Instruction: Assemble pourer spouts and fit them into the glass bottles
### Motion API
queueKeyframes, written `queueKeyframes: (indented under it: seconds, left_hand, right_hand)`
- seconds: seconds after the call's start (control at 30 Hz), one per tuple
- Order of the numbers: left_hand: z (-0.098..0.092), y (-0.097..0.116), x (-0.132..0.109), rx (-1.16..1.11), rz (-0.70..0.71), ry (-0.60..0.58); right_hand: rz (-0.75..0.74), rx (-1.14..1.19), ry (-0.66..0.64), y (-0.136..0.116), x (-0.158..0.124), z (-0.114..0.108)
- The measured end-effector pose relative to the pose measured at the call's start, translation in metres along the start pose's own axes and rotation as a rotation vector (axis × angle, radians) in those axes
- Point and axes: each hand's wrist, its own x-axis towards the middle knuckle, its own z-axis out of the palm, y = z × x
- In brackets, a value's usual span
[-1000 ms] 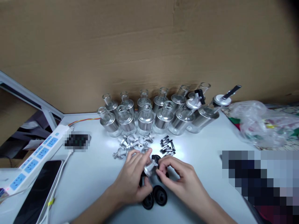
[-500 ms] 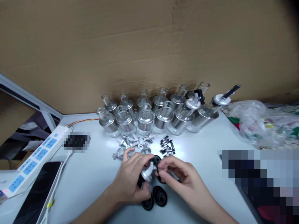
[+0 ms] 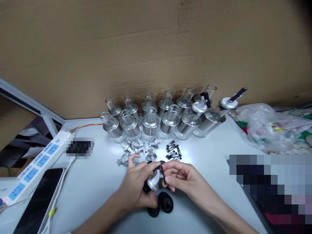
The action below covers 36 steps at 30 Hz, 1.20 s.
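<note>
Low over the table, my left hand (image 3: 136, 185) is closed around a silver pourer spout (image 3: 153, 182) with a dark base. A narrow black lever (image 3: 163, 176) stands at the spout's tip. My right hand (image 3: 184, 177) pinches this lever between thumb and fingers; whether it is joined to the spout I cannot tell. Below my hands lie round black stoppers (image 3: 166, 202), some partly covered by my fingers. Beyond them are a pile of silver spouts (image 3: 137, 146) and a small heap of black levers (image 3: 173, 151).
Two rows of glass bottles with metal sleeves (image 3: 150, 125) stand along the cardboard wall (image 3: 156, 52). The two at the right front carry silver tops with black levers. A power strip (image 3: 36, 165) and a phone (image 3: 40, 201) lie left; a plastic bag (image 3: 273, 125) lies right.
My right hand has shifted slightly up and left, with its fingers now closer around the lever at the spout's tip. My left hand keeps its hold on the spout.
</note>
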Motion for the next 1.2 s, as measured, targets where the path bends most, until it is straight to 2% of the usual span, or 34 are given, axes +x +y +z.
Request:
queueKeyframes:
  seconds: [0.47, 0.8, 1.07, 1.2]
  left_hand:
    - [0.0058, -0.0003, -0.0018, -0.036, 0.003, 0.039]
    - [0.0073, 0.0034, -0.0032, -0.211, 0.032, 0.009]
    - [0.0046, 0.0026, -0.0039, -0.264, 0.003, -0.048]
    - [0.0025, 0.0031, -0.0021, -0.227, 0.022, -0.030]
  right_hand:
    - [-0.059, -0.003, -0.036, -0.0024, -0.0029, 0.0045]
    - [-0.073, 0.090, -0.159, -0.0065, -0.0077, 0.0031]
    - [-0.050, 0.099, -0.148, -0.0078, -0.0071, -0.0002]
    - [-0.028, 0.125, -0.137, -0.0023, -0.0048, -0.0018]
